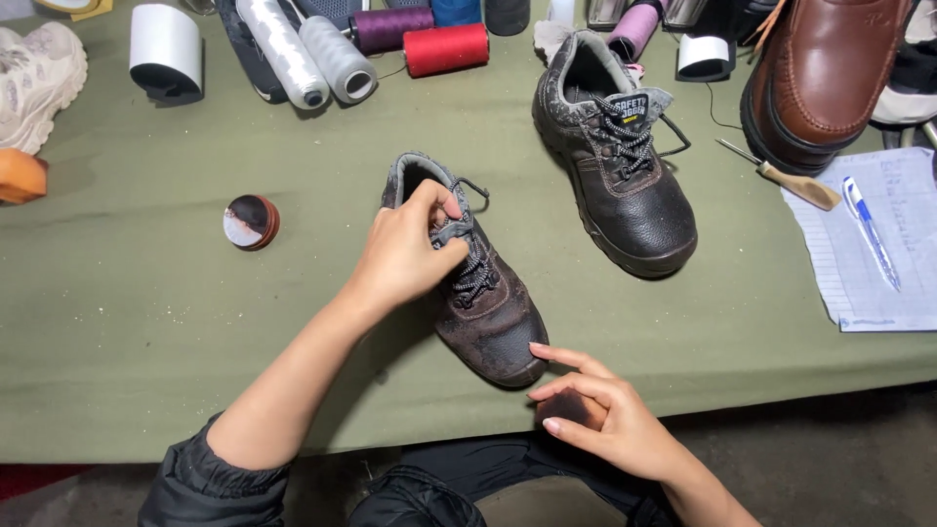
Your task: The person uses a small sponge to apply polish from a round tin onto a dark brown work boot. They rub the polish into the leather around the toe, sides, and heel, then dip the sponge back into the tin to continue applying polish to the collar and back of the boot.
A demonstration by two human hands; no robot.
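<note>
The left hand [405, 256] pinches the grey padded tongue of a scuffed brown leather lace-up boot [483, 303]. The right hand [600, 415] hovers open, fingers spread, a fingertip by the dusty toe cap. A round rust-coloured tin [251, 222] lies left of the left hand.

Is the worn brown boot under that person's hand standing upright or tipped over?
Upright. The worn brown boot rests sole-down on the green table, its opening facing up, while the left hand grips its tongue and the right hand touches its toe.

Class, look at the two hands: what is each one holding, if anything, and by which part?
The left hand grips the worn boot by its tongue, at the laces. The right hand holds nothing.
</note>
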